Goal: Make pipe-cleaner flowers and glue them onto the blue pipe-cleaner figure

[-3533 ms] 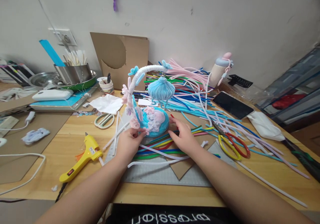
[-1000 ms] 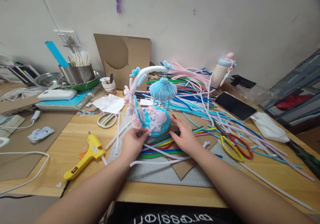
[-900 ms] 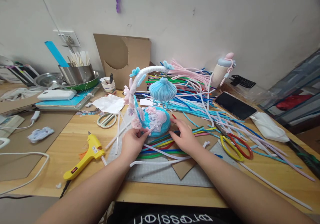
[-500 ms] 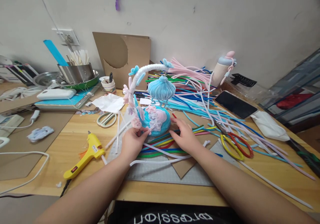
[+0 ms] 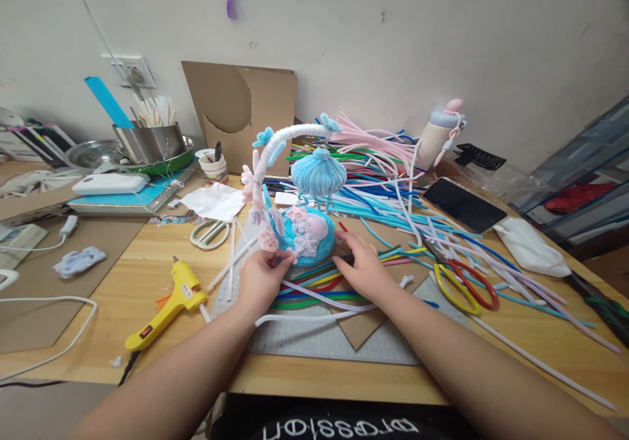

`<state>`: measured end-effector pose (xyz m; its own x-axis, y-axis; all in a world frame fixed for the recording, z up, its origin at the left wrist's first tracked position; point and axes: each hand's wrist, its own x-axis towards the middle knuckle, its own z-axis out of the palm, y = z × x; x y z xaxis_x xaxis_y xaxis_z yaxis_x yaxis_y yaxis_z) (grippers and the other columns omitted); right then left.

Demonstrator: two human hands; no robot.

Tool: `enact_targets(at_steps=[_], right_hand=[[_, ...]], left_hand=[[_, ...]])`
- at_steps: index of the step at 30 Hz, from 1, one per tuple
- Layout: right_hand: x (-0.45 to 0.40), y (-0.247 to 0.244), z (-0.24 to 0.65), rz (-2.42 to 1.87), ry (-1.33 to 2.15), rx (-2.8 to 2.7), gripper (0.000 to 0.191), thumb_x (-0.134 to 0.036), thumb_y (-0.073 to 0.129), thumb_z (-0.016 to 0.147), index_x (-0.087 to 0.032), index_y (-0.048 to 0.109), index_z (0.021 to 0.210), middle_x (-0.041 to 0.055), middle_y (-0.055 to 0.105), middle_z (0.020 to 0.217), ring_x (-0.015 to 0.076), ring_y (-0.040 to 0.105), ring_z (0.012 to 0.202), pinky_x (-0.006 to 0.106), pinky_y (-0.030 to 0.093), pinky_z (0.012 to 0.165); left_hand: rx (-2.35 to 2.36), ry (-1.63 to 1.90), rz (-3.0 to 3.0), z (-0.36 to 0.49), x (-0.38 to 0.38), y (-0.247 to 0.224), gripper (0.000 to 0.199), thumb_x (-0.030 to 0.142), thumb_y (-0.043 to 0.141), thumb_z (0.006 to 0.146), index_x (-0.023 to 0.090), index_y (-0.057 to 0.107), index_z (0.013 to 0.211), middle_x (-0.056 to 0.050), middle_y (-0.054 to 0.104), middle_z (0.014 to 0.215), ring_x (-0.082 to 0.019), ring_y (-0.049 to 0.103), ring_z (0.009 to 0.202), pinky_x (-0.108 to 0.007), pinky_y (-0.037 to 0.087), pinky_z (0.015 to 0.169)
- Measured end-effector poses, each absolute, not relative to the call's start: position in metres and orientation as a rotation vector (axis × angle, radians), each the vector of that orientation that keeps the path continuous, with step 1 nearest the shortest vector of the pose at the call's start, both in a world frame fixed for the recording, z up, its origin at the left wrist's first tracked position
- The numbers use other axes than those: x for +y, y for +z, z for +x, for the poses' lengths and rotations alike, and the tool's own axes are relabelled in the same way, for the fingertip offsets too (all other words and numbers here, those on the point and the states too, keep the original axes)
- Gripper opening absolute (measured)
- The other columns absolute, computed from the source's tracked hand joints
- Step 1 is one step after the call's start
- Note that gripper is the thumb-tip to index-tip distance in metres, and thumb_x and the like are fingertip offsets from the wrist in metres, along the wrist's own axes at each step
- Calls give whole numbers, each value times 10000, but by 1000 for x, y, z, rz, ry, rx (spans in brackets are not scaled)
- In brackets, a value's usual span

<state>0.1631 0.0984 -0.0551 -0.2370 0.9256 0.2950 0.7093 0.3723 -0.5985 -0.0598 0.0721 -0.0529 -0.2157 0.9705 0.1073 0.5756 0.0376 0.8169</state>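
A pipe-cleaner lamp ornament stands in front of me, with a round blue base (image 5: pixel 324 249), a curved white stem (image 5: pixel 269 155) and a hanging blue pleated shade (image 5: pixel 319 173). Pink and lilac flowers (image 5: pixel 307 229) cover the base and lower stem. My left hand (image 5: pixel 263 276) is at the base's front left, thumb and fingers pinched on a small pink flower (image 5: pixel 291 256); the palm side is hidden. At the base's right edge, my right hand (image 5: pixel 366 266) has thumb and fingers apart, fingertips close to or touching it, holding nothing.
Loose pipe cleaners (image 5: pixel 324 293) lie over the grey cutting mat (image 5: pixel 295 342) and a cardboard piece (image 5: pixel 361 327). A yellow glue gun (image 5: pixel 170 309) lies left; red-and-yellow-handled scissors (image 5: pixel 464 286) lie right. Behind are a pipe-cleaner heap (image 5: pixel 373 145), a phone (image 5: pixel 464 204) and a bottle (image 5: pixel 437 135).
The hanging blue shade has shifted very slightly to the right. Both hands and the base stay in place.
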Motion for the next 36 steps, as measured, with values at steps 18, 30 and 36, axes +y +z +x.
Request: enact_targets(at_steps=[18, 30, 36], right_hand=[[98, -53, 164, -1431, 489, -2025, 509, -226, 567, 772, -183, 501, 1275, 129, 557, 1277, 291, 508, 1178, 490, 370, 986], [99, -56, 163, -1417, 483, -2013, 498, -235, 570, 770, -208, 512, 1264, 116, 563, 1273, 295, 511, 1177, 495, 360, 990], [99, -57, 163, -1395, 524, -1991, 508, -228, 576, 750, -213, 526, 1255, 125, 567, 1263, 309, 509, 1180, 519, 359, 990]], left_hand=[[1785, 1202, 1447, -58, 65, -48, 331, 482, 678, 727, 172, 707, 838, 57, 436, 589, -119, 436, 549, -244, 328, 543], [1790, 1186, 1429, -56, 72, -52, 268, 426, 709, 703, 186, 751, 813, 49, 437, 572, -123, 433, 546, -260, 298, 546], [1732, 1230, 1346, -56, 70, -49, 186, 350, 732, 657, 189, 725, 752, 54, 441, 557, -123, 431, 545, -261, 305, 554]])
